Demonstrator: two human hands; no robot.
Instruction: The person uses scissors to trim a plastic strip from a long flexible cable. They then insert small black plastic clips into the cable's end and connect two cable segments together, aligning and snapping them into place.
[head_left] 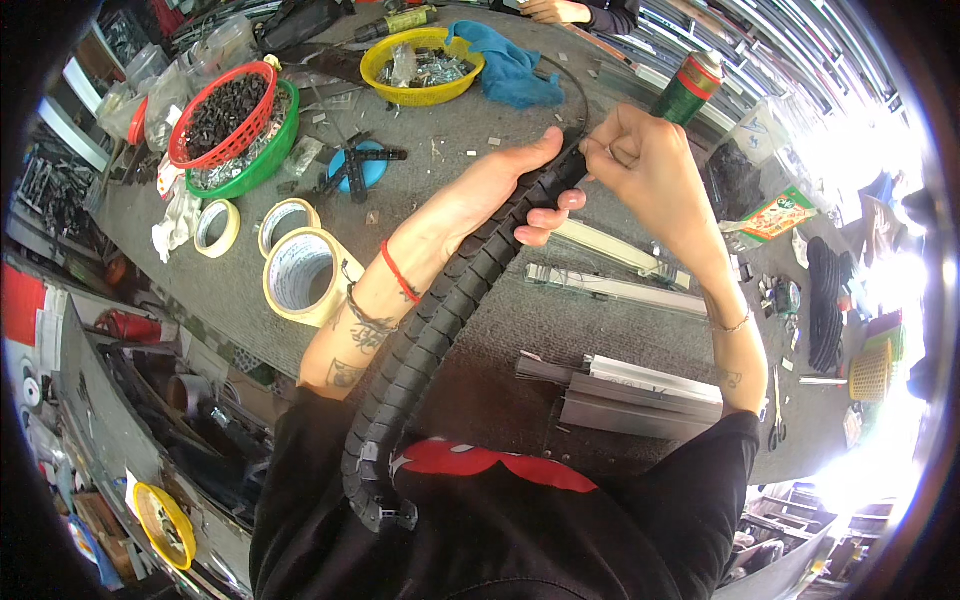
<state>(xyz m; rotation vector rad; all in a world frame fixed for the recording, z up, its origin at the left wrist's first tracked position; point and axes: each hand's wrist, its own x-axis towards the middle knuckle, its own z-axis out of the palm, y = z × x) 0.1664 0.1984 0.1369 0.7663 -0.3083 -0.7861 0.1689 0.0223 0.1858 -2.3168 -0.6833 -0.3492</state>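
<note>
The chain [425,335] runs slantwise from the person's grips, upper right, down to the black shirt [480,540], where its lower end curls into a hook. The left grip [520,185] is wrapped round it near the top; the right grip [645,150] pinches its upper tip, and whether it also catches the thin dark cord [584,95] cannot be told. The chain is dark, apparently plastic, ribbed with overlapping segments. Below lies the desk [400,215], grey and rough, with smooth cream tape [340,300] left of the forearm.
</note>
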